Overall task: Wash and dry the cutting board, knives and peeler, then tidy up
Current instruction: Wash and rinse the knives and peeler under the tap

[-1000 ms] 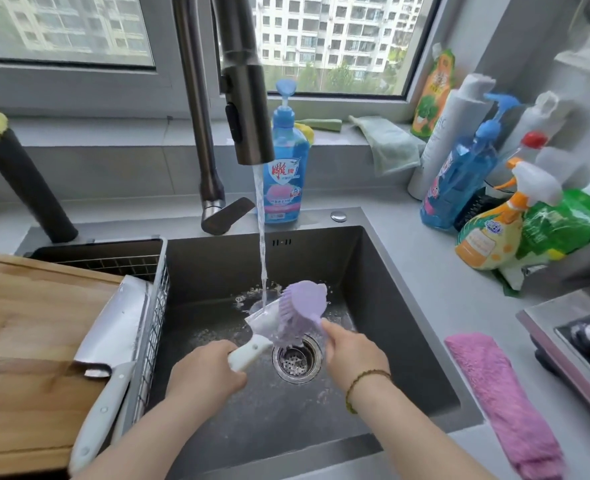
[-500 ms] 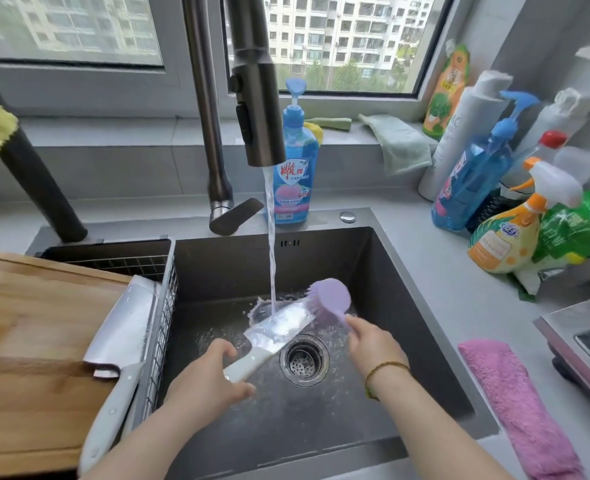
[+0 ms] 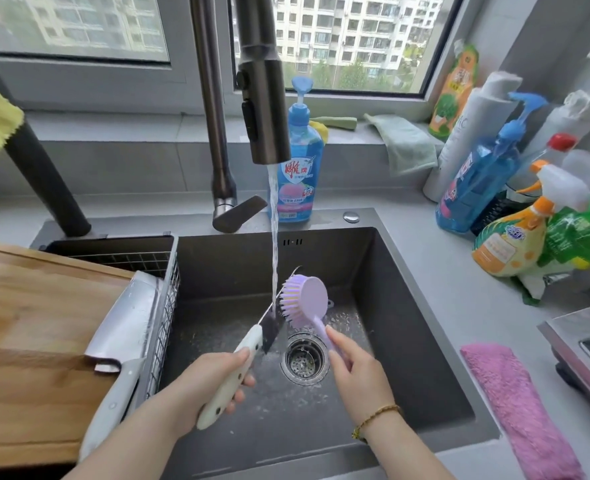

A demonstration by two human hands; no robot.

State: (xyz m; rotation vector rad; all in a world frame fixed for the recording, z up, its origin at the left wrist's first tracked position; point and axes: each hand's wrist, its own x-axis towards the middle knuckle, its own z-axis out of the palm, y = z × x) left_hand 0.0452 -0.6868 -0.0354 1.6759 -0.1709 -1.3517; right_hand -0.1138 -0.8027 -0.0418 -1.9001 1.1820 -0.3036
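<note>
knives: 2 | small knife (image 3: 253, 341) over sink (image 3: 408, 341), blade under the water stream (image 3: 273, 237), white handle gripped by left hand (image 3: 214, 386) | brush (image 3: 304, 299): 1, bristles at the blade, handle pinched by right hand (image 3: 356, 368) | cleaver (image 3: 124, 341) along cutting board (image 3: 27, 341) (1) right edge, left of both hands

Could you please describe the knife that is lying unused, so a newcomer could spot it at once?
Start at the sink and look to the wooden cutting board on its left. The cleaver lies along the board's right edge, beside the wire basket. Unlike the slim knife gripped by the left hand, it has a broad rectangular blade and nobody touches it.
</note>
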